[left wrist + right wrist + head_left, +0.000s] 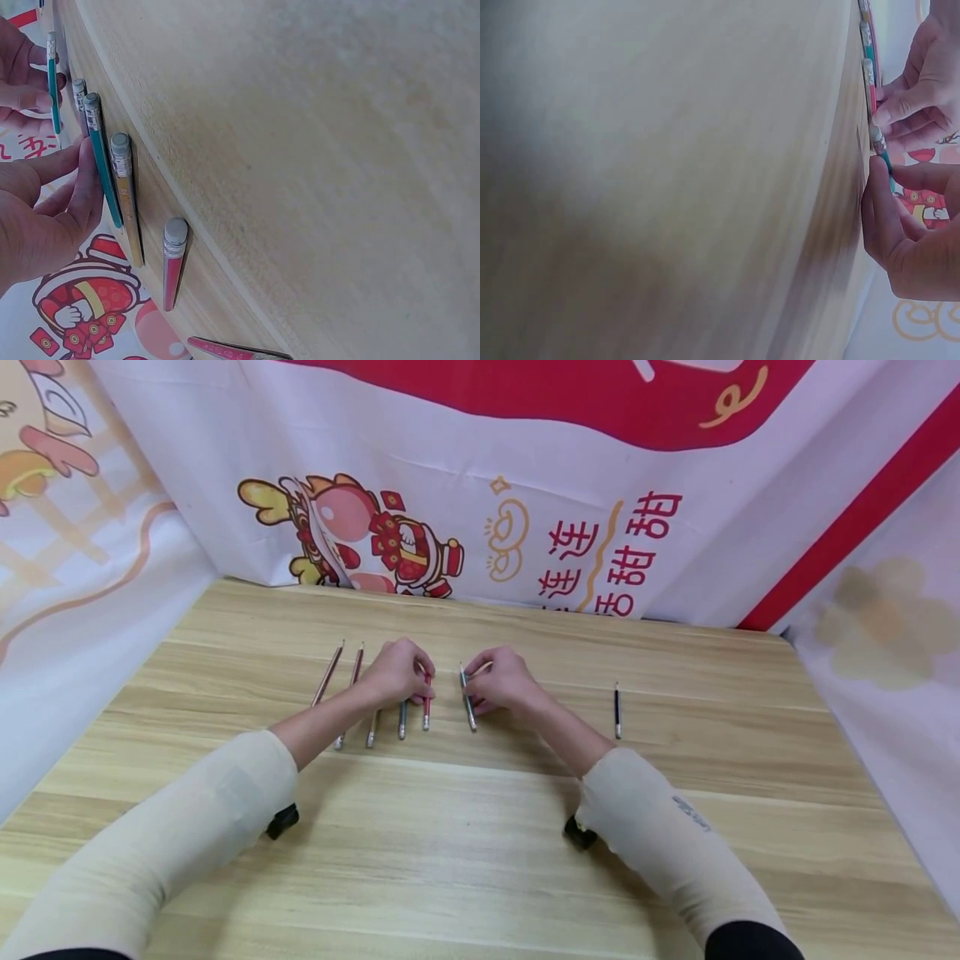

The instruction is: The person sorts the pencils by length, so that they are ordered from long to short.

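Note:
My left hand (392, 673) pinches a red pencil (427, 713) between thumb and fingers, its eraser end toward me on the table. Just right of it, my right hand (504, 679) pinches a teal pencil (470, 710), slightly slanted, its tip pointing away. Left of the red pencil, another teal pencil (101, 161) lies close by the left fingers. Beyond that come a yellowish-brown pencil (126, 195) and two reddish pencils (172, 266), (327, 677), all in a loose row. The left hand and forearm partly hide these in the head view.
A dark pencil (617, 710) lies apart on the right of the wooden table (465, 843). Behind the table's far edge hangs a white and red printed cloth (450, 452). Similar cloth covers both sides.

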### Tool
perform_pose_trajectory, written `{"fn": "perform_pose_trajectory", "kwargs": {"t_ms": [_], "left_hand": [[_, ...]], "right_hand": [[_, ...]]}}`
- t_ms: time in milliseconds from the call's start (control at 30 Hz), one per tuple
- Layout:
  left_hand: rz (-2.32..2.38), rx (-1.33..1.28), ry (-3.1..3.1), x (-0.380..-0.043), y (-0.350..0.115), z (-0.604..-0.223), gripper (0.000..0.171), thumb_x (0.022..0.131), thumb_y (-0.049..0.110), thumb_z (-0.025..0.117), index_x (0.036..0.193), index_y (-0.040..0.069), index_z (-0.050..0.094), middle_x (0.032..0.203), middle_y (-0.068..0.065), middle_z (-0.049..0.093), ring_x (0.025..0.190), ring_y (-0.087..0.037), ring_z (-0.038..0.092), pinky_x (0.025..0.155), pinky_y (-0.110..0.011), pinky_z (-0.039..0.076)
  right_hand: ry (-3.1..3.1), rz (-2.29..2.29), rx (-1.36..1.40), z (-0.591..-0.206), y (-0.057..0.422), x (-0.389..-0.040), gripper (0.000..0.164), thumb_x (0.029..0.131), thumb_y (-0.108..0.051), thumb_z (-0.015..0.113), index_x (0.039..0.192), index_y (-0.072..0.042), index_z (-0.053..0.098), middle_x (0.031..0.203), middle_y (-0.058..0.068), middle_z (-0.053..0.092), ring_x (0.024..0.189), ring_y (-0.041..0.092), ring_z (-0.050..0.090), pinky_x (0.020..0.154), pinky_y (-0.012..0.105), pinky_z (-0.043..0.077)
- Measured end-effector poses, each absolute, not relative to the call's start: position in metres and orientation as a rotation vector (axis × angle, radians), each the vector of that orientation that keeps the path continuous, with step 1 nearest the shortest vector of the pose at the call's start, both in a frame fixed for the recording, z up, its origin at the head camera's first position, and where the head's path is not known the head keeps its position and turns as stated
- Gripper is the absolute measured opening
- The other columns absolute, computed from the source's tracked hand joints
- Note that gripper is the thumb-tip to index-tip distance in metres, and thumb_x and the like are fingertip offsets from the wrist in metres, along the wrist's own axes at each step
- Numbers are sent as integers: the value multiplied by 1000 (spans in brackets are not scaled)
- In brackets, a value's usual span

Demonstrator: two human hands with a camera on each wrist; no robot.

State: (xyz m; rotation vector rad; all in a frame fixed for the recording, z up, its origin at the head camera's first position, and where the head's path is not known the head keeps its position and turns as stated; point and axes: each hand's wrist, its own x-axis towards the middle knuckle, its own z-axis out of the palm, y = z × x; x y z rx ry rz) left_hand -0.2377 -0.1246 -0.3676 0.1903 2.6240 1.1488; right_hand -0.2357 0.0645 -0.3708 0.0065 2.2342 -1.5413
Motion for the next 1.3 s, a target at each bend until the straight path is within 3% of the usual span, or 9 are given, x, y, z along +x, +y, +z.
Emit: {"fn": "perform_pose_trajectory", "kwargs": {"t_ms": [533, 1300], "left_hand": [[1138, 229, 2622, -239, -126, -368, 22, 85, -9, 80, 105, -10, 72, 83, -14, 67, 61, -18, 71, 60, -28, 65], [1149, 211, 2616, -240, -124, -369, 26, 84, -11, 79, 108, -12, 72, 87, -18, 68, 60, -16, 70, 61, -27, 65]], "right_hand": [[2333, -1467, -33, -372, 49, -237, 27, 87, 9, 70, 113, 5, 64, 89, 15, 70, 71, 21, 68, 65, 34, 67], [2511, -1322, -74, -375, 34, -240, 16, 84, 9, 68, 100, 3, 67, 86, 14, 68, 56, 17, 66, 55, 28, 64]]}}
